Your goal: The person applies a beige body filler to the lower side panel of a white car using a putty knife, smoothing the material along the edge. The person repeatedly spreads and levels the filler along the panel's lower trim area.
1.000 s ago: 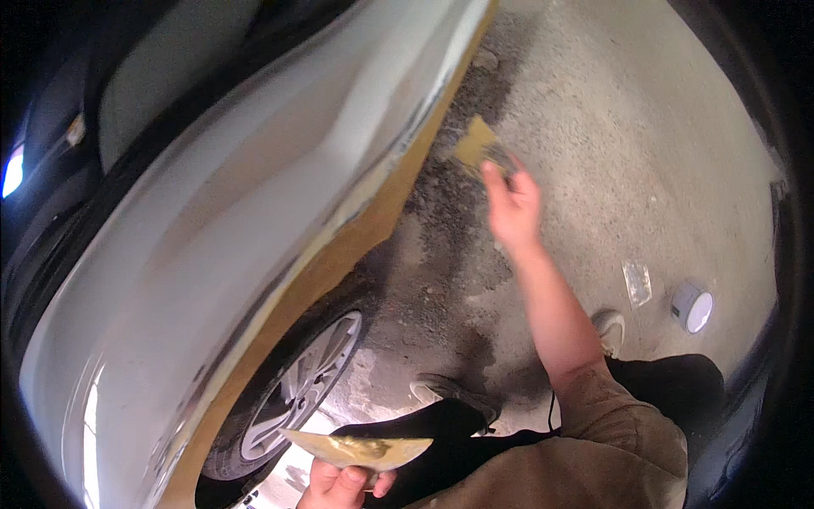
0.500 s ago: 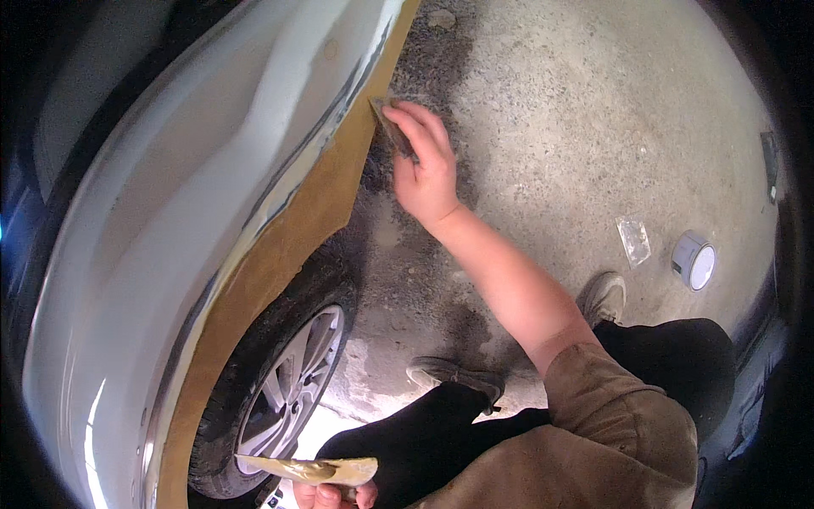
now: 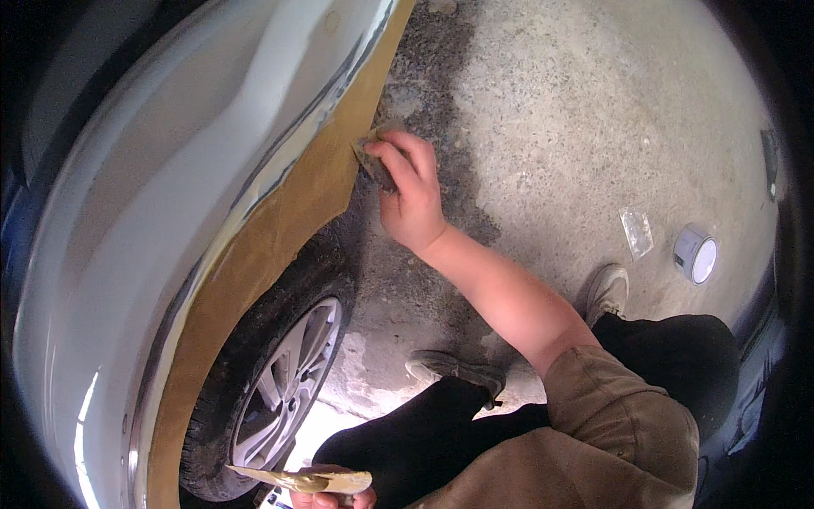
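My right hand (image 3: 413, 188) is closed around a thin, dark flat spreader (image 3: 380, 176). The spreader's edge meets the tan-brown band (image 3: 309, 188) that runs along the lower edge of a silver-grey car's body panel (image 3: 182, 182). Low in the view, my left hand (image 3: 325, 500) is partly cut off by the frame; its fingers grip a thin, pointed flat plate (image 3: 349, 483) from below. A lump of tan putty (image 3: 310, 481) lies on that plate. Whether the band is putty or some other covering, I cannot tell.
Below the band sits the car's wheel (image 3: 284, 394), with a black tyre and silver spokes. On the rough concrete floor (image 3: 551, 127) to the right are a clear plastic piece (image 3: 636, 232) and a round tin (image 3: 695, 254). My shoes (image 3: 609, 291) stand on the floor nearby.
My right hand has moved nearer and slightly left along the band with the spreader. My left hand and its plate have shifted slightly left and down.
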Motion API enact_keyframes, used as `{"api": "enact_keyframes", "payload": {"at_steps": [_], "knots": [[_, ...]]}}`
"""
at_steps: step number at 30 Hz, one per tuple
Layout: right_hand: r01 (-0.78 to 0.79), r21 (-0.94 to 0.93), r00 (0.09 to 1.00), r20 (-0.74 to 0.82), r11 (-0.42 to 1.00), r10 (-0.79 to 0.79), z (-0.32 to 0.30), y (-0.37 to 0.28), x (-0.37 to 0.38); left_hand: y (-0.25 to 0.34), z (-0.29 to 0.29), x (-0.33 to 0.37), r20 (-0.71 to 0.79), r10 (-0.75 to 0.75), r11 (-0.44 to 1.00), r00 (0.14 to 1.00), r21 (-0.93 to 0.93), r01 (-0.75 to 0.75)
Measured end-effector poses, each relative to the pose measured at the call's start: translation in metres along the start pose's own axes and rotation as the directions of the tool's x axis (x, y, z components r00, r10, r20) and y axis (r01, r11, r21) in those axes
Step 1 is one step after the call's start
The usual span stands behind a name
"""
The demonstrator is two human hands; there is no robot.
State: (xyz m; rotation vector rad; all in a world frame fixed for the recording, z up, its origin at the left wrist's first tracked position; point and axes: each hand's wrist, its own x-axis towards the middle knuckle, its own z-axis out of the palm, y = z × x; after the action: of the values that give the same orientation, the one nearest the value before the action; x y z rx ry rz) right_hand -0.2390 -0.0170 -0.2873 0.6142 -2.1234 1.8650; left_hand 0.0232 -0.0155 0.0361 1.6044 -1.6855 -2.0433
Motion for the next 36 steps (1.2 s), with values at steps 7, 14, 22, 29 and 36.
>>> {"api": "enact_keyframes", "payload": {"at_steps": [7, 14, 22, 29, 36], "knots": [[0.023, 0.065, 0.999, 0.038, 0.998, -0.025, 0.004, -0.012, -0.026, -0.001, -0.002, -0.003, 0.004, -0.029, 0.999, 1.0, 0.032, 0.029], [-0.039, 0.083, 0.994, 0.106, 0.996, 0.03, 0.006, -0.03, -0.055, -0.005, -0.004, -0.006, -0.006, -0.026, 0.997, 1.0, 0.075, 0.027], [-0.011, 0.157, 0.953, 0.3, 0.988, -0.037, -0.019, -0.037, -0.076, 0.003, 0.02, 0.001, -0.025, 0.005, 0.999, 1.0, 0.032, -0.004], [-0.406, 0.452, 0.898, 0.358, 0.794, 0.256, -0.092, -0.099, -0.02, 0.012, 0.019, 0.008, 0.134, -0.073, 0.996, 0.988, 0.052, 0.066], [-0.487, 0.716, 0.734, 0.645, 0.5, -0.21, -0.148, -0.16, 0.075, 0.018, 0.014, 0.035, 0.442, -0.049, 0.965, 0.896, 0.252, -0.072]]}}
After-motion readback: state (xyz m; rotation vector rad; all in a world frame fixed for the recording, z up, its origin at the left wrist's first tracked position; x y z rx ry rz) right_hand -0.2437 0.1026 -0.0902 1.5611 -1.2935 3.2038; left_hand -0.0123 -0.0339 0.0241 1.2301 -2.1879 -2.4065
